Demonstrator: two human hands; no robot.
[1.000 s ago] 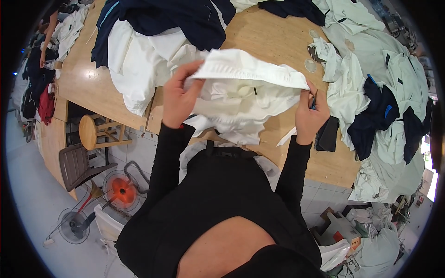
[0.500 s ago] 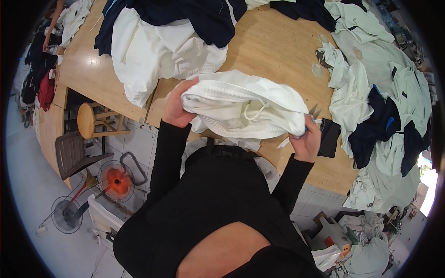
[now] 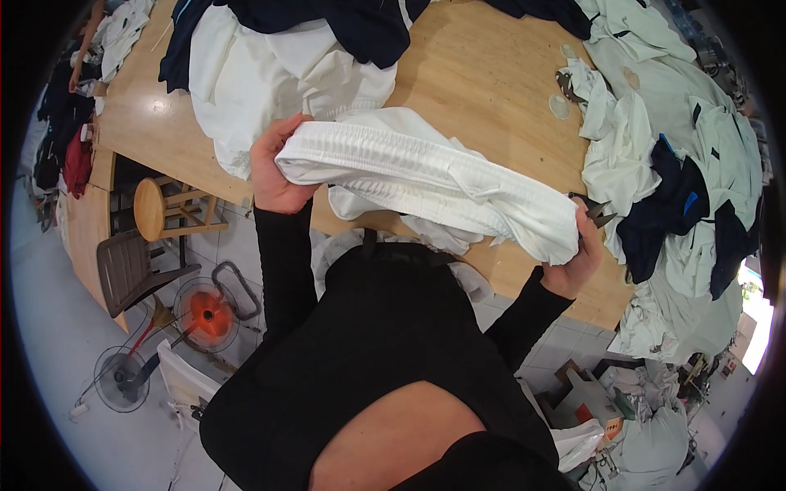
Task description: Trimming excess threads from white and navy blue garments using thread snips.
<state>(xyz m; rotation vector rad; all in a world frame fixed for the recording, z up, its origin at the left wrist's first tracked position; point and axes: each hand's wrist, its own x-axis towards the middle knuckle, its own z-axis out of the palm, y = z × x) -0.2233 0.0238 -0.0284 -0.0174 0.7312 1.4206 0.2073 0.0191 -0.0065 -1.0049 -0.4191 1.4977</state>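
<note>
White gathered-waist cloth garment (image 3: 430, 172), above the worktop's near side (image 3: 483, 74). Likely light, soft, stretchy — I'd take opposite waistband (image 3: 368, 146) ends, where my left hand (image 3: 278, 172) and right hand (image 3: 578, 260) grip, fingers closed.

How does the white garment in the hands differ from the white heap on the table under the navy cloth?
The white garment is held up between the left hand and right hand; the white heap lies on the table.
The white garment's gathered band is drawn out lengthwise, while the white heap slumps in loose folds.
Navy cloth covers part of the white heap, but none of the white garment.
Both are white fabric.
</note>
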